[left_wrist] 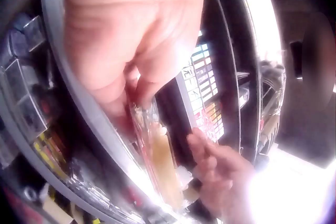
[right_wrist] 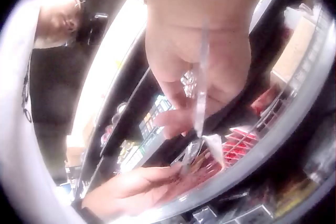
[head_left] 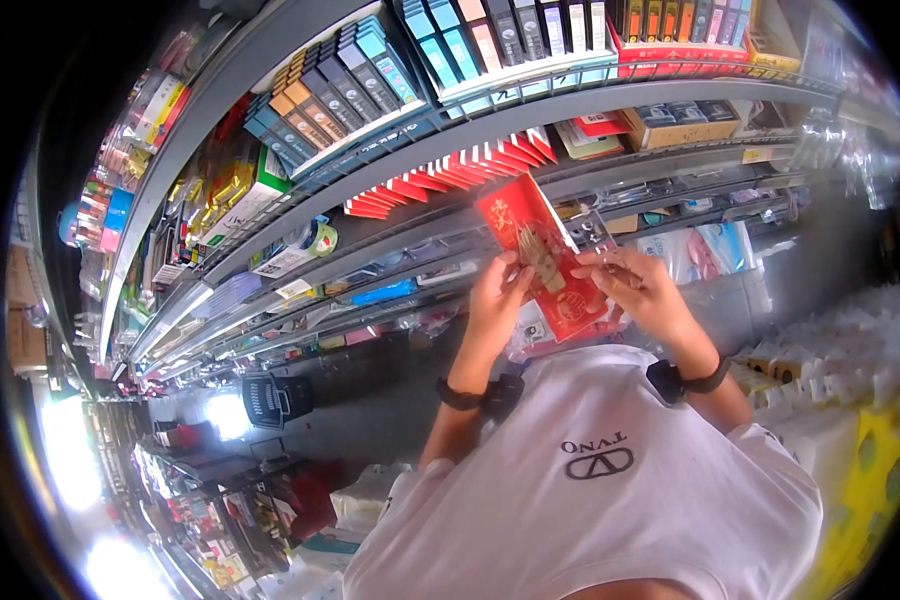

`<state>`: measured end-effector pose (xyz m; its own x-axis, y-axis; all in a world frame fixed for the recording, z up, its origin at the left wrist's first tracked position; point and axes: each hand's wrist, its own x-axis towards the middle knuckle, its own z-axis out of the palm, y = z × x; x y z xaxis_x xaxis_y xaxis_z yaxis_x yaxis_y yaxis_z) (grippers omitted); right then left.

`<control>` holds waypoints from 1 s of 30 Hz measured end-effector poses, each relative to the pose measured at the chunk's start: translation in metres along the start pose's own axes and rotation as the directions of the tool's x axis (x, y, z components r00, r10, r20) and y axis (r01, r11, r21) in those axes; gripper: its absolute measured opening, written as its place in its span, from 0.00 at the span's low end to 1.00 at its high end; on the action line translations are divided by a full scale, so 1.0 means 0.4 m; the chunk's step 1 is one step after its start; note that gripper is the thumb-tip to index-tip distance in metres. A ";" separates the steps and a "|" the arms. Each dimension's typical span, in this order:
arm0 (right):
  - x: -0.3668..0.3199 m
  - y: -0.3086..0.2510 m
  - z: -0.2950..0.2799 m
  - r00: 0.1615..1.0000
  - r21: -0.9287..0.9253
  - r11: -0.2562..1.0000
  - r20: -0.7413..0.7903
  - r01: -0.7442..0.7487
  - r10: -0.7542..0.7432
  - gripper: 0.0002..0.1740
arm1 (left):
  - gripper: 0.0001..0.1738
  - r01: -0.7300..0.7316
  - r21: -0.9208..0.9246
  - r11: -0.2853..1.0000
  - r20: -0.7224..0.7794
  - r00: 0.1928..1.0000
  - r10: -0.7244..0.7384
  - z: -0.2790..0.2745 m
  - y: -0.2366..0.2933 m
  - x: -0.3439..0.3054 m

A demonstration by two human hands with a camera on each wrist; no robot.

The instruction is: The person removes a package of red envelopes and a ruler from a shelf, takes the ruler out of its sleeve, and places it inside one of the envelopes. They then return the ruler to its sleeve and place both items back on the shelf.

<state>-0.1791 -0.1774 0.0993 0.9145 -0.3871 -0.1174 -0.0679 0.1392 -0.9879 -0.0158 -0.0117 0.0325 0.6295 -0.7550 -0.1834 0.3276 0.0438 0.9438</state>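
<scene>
Hands, two: left hand (head_left: 497,292) and right hand (head_left: 645,292), fingers curled, pinching opposite long edges of one red packet (head_left: 562,262) before the chest. Packet: long axis from 11 to 5 o'clock, gold lettering at the 11 o'clock end; beige motif mid-face, printed or attached, cannot tell. Outward: red envelopes (head_left: 440,184), shelved, 10 o'clock; slim boxes (head_left: 510,40), 12; white shirt (head_left: 570,515), 6; dark basket (head_left: 276,400), 8.

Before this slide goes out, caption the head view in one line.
A person's left grip holds a red packet, the right grip at its edge, before shelves of small boxes.
</scene>
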 end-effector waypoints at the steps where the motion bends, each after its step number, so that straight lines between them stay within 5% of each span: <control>1: 0.001 0.007 0.003 1.000 -0.014 1.000 -0.020 -0.010 0.009 0.18 | 0.16 -0.005 0.028 1.000 -0.001 1.000 0.005 0.001 0.001 0.000; 6: 0.017 0.055 0.014 0.996 -0.101 0.995 -0.092 0.006 -0.016 0.22 | 0.16 -0.067 0.141 0.988 0.079 0.995 0.056 -0.004 -0.010 -0.003; 9: 0.037 0.104 0.023 0.979 -0.099 0.980 -0.098 0.170 -0.179 0.24 | 0.17 -0.059 0.157 0.986 0.148 0.988 0.036 0.005 -0.012 -0.008; 21: 0.024 0.046 0.037 0.968 -0.345 0.933 -0.178 0.105 -0.175 0.16 | 0.14 -0.085 0.326 0.941 0.279 0.960 -0.010 0.044 0.001 -0.023; 24: 0.025 0.053 0.032 0.971 -0.038 0.997 -0.227 0.068 -0.075 0.15 | 0.13 -0.049 0.338 0.940 0.239 0.970 -0.036 0.045 0.014 -0.025; 30: 0.023 0.039 0.021 0.968 0.055 0.997 -0.248 0.044 -0.029 0.12 | 0.13 -0.069 0.195 0.978 0.280 0.960 0.012 0.038 0.002 -0.021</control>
<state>-0.1683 -0.1712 0.0836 0.7885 -0.6052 -0.1098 -0.0051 0.1721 -0.9851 -0.0316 -0.0154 0.0391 0.4110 -0.9074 -0.0878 0.1399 -0.0324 0.9896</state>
